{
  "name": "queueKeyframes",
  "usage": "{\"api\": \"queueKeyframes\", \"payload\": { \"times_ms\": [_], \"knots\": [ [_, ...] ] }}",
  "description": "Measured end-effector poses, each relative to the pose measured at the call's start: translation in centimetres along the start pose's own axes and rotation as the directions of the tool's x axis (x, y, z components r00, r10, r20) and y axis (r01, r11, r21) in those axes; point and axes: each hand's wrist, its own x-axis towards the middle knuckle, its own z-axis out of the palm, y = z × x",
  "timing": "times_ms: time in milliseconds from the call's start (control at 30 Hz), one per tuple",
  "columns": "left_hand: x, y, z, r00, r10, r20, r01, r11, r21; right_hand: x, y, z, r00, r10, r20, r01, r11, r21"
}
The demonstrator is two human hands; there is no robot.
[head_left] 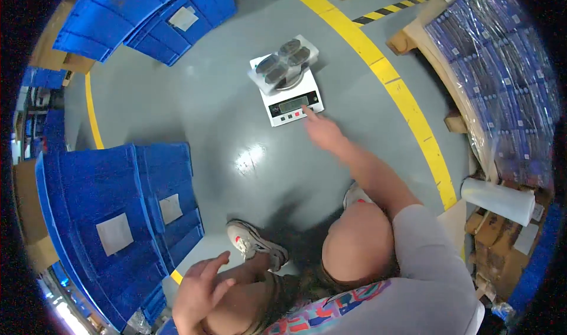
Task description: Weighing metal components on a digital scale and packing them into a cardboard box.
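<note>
A white digital scale (305, 86) with a dark display panel and small buttons stands on the floor in front of me. On its top rests a pale, see-through tray or pack (286, 65) with several dark oval pieces (299, 56) in it. My right hand (323, 131) reaches to the scale's front, index finger stretched to the lower edge of the display, near the buttons; it holds nothing. Whether the fingertip presses is not clear. At the lower left, my left hand (198, 291) is held by my knee with its fingers apart, and nothing shows in it.
Large blue bins (106, 187) stand close on my left, with more blue bins (171, 28) at the far left. A yellow floor line (384, 70) curves along the right. Beyond it are a pallet (443, 63) of wrapped goods, a white roll (497, 200) and cardboard boxes (499, 246).
</note>
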Motion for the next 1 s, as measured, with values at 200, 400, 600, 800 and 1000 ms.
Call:
{"api": "queueKeyframes", "payload": {
  "times_ms": [200,400,600,800,1000],
  "knots": [
    [0.0,-1.2,-0.9,0.997,-0.014,0.082,0.025,0.991,-0.129,1.9,-1.3,0.3,0.977,0.130,0.171,-0.125,0.991,-0.037],
    [0.3,-1.1,-1.4,0.996,0.051,0.073,-0.037,0.982,-0.183,1.8,-0.6,0.1,0.960,0.176,0.218,-0.192,0.980,0.053],
    [-0.2,-1.3,-0.9,0.997,0.027,0.068,-0.016,0.986,-0.165,0.4,-1.1,0.6,0.963,0.142,0.228,-0.173,0.977,0.124],
    [-0.5,-0.9,-0.7,0.998,-0.013,0.055,0.023,0.982,-0.186,0.3,-0.6,0.5,0.956,0.172,0.239,-0.202,0.973,0.108],
    [0.0,-0.4,-0.8,0.996,-0.049,0.073,0.062,0.978,-0.200,0.1,-0.9,1.1,0.958,0.162,0.236,-0.184,0.980,0.072]
  ]
}}
